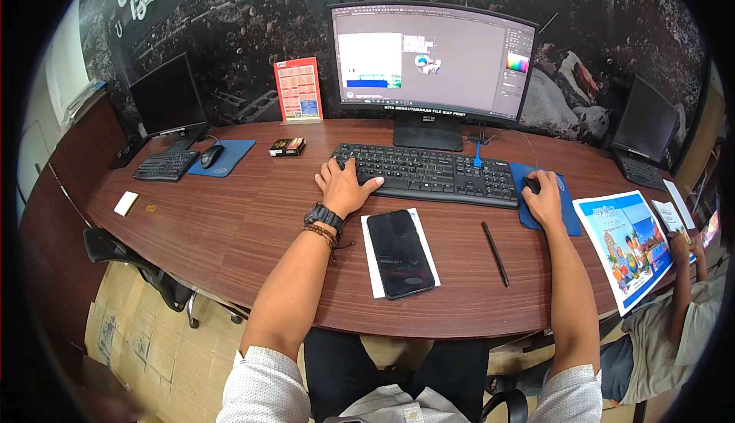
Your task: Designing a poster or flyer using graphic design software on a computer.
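My left hand [344, 188] rests on the left end of a black keyboard [429, 172], fingers spread over the keys and thumb stretched along the front edge. A dark watch and beaded bracelets circle that wrist. At the keyboard's right end my right hand [544, 197] is wrapped over a black computer mouse [530, 184] on a blue mouse pad [570, 207]. Behind the keyboard a wide monitor [459, 63] displays a design program with a page and small pictures. Between my forearms a black phone [400, 254] lies on white paper [376, 270], with a black pen [495, 254] to its right.
Colourful printed sheets [624, 247] hang over the right edge, beside a seated person [681, 316] holding a phone. Leftward are a small box [288, 146], an orange-red stand card [298, 90], a second keyboard [166, 165], another mouse [211, 156], and a dark monitor [168, 94]. A chair [145, 270] stands front left.
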Tool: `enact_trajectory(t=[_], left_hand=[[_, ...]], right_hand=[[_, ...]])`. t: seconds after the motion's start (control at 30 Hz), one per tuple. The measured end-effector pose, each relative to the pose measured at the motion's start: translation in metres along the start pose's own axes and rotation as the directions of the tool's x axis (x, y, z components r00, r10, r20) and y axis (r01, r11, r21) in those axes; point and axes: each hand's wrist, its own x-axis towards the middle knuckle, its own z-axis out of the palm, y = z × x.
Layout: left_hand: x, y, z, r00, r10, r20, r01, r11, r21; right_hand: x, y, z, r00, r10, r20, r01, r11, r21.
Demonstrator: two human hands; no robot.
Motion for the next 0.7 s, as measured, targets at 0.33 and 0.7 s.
enact_trajectory(t=[0.33,0.7], left_hand=[[0.0005,0.0001,0.0007,1.0,-0.005,0.007,0.005,1.0,0.014],[-0.0001,0.0053,-0.0053,0.993,0.102,-0.06,-0.104,0.994,-0.032]], right_hand=[[0.0,0.0024,0.0008,1.0,0.015,-0.006,-0.015,1.0,-0.008],[0.0003,0.0063,0.0028,1.0,-0.001,-0.01,0.001,1.0,-0.015]])
